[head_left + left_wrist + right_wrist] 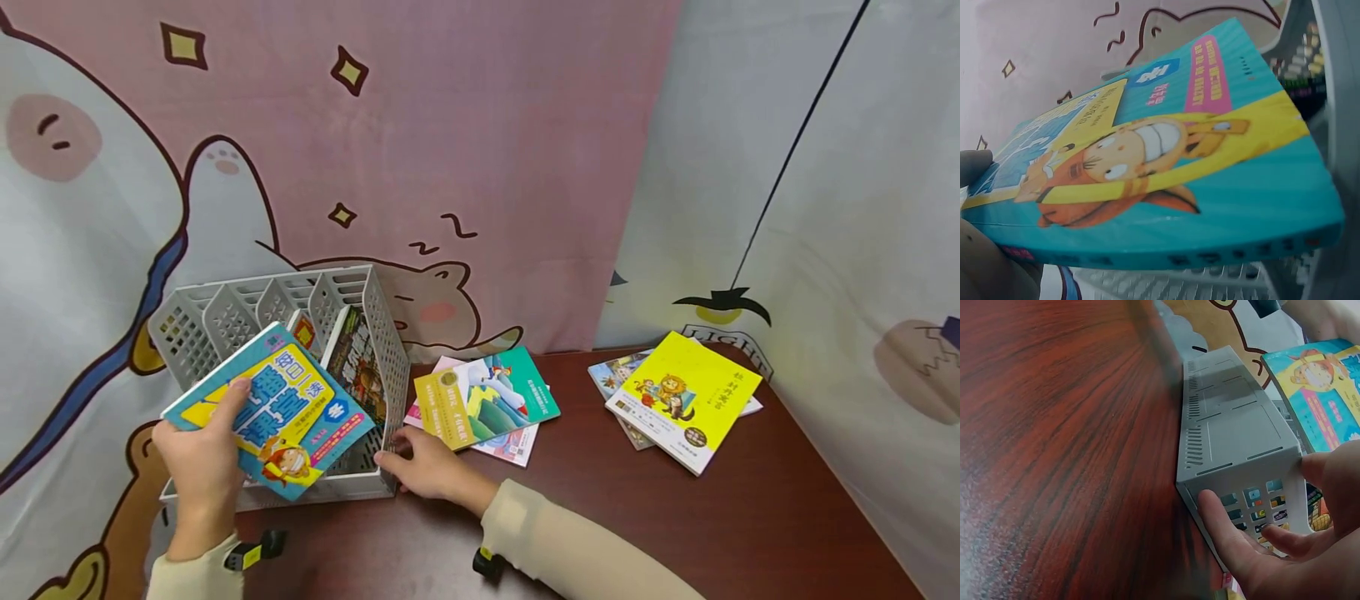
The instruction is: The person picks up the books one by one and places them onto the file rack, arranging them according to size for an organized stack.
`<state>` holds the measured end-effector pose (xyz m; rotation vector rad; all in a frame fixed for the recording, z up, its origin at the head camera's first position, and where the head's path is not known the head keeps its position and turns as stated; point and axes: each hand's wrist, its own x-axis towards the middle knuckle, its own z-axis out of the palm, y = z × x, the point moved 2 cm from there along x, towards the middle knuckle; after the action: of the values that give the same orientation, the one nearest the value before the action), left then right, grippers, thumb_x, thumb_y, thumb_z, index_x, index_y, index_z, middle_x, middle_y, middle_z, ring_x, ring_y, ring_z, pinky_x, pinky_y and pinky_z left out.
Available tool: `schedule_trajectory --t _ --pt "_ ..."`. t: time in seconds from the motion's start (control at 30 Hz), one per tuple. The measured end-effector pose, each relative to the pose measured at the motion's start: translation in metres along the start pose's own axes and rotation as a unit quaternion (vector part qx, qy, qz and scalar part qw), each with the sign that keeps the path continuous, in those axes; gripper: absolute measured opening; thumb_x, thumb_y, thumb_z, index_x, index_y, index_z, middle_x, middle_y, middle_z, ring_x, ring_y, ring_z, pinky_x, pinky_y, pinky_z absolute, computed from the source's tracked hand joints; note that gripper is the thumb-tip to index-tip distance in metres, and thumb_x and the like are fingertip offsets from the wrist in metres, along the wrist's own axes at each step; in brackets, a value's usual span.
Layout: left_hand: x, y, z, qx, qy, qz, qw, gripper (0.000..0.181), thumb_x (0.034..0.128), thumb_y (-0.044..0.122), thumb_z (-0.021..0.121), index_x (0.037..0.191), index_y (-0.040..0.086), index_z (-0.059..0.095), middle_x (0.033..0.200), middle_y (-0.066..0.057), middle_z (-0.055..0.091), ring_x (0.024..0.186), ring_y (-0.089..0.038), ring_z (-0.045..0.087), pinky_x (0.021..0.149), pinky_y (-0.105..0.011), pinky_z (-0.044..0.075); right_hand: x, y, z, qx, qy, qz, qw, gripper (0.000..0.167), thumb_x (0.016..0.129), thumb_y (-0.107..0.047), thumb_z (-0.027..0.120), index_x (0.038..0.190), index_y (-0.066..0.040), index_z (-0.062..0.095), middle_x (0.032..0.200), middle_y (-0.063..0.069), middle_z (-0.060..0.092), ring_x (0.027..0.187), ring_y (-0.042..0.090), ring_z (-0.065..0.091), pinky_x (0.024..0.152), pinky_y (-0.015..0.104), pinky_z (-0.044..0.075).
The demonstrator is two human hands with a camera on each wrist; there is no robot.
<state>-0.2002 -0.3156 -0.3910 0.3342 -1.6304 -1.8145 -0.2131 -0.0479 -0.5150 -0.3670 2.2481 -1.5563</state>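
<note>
My left hand (201, 467) grips a blue and yellow children's book (303, 417), thumb across its cover. The book is tilted in front of the grey desktop file organizer (384, 358), hiding part of its slots. In the left wrist view the book's cartoon cover (1241, 206) fills the middle. My right hand (435, 467) holds the organizer's near right corner. In the right wrist view, fingertips (1209, 503) press the perforated side wall, with the thumb at its front edge. A dark-covered book (352, 354) stands in the rightmost slot.
Right of the organizer, a green and yellow book (495, 396) overlaps a pink one (517, 446). Farther right, a yellow book (686, 396) tops a small pile on the dark red-brown table (600, 517). A printed curtain (487, 125) hangs behind.
</note>
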Motion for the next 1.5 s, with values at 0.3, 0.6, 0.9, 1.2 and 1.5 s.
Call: schedule_trajectory --t 0.3,0.6,0.9,1.2,1.5 --pt "0.021 -0.001 -0.029 -0.033 0.053 0.017 0.9979 0.034 0.0815 0.010 0.100 0.100 0.001 0.073 0.082 -0.002 0.084 0.059 -0.013 0.079 0.056 -0.023 0.063 0.000 0.003 0.001 0.013 0.010 -0.008 0.9998 0.055 0.105 -0.045 0.075 0.144 -0.007 0.064 0.132 0.014 0.074 0.074 0.030 0.079 0.064 0.030 0.061" --pt "0.029 0.000 -0.024 -0.033 0.036 0.064 0.9968 0.029 0.0842 0.010 0.098 0.100 -0.003 0.078 0.085 -0.003 0.085 0.062 -0.012 0.081 0.056 -0.023 0.062 0.002 0.007 0.000 0.014 0.003 -0.005 0.9999 0.058 0.106 -0.048 0.074 0.145 -0.007 0.063 0.136 0.015 0.073 0.076 0.029 0.080 0.065 0.029 0.061" --pt "0.030 0.005 0.000 0.000 0.009 0.104 0.9945 0.028 0.0911 0.017 0.093 0.106 0.000 0.076 0.091 -0.003 0.084 0.071 -0.009 0.082 0.062 -0.021 0.063 0.004 0.010 0.000 0.008 0.005 -0.015 0.9998 0.057 0.105 -0.048 0.074 0.144 -0.008 0.063 0.135 0.014 0.073 0.072 0.026 0.079 0.066 0.029 0.061" --pt "0.028 0.013 0.025 0.099 0.029 0.168 0.9804 0.027 0.0979 0.025 0.087 0.109 0.002 0.078 0.095 0.010 0.084 0.076 -0.002 0.081 0.067 -0.017 0.063 0.005 0.010 0.001 0.009 0.000 -0.008 0.9999 0.060 0.105 -0.050 0.073 0.147 -0.007 0.062 0.138 0.014 0.073 0.073 0.027 0.079 0.067 0.028 0.061" --pt "0.037 0.032 0.024 0.049 0.053 0.160 0.9845 0.027 0.0929 0.021 0.092 0.107 0.002 0.080 0.091 0.003 0.085 0.071 -0.005 0.081 0.063 -0.017 0.062 0.004 0.008 0.001 0.012 0.000 -0.016 0.9998 0.057 0.106 -0.047 0.073 0.146 -0.007 0.062 0.138 0.015 0.072 0.073 0.027 0.079 0.066 0.028 0.061"
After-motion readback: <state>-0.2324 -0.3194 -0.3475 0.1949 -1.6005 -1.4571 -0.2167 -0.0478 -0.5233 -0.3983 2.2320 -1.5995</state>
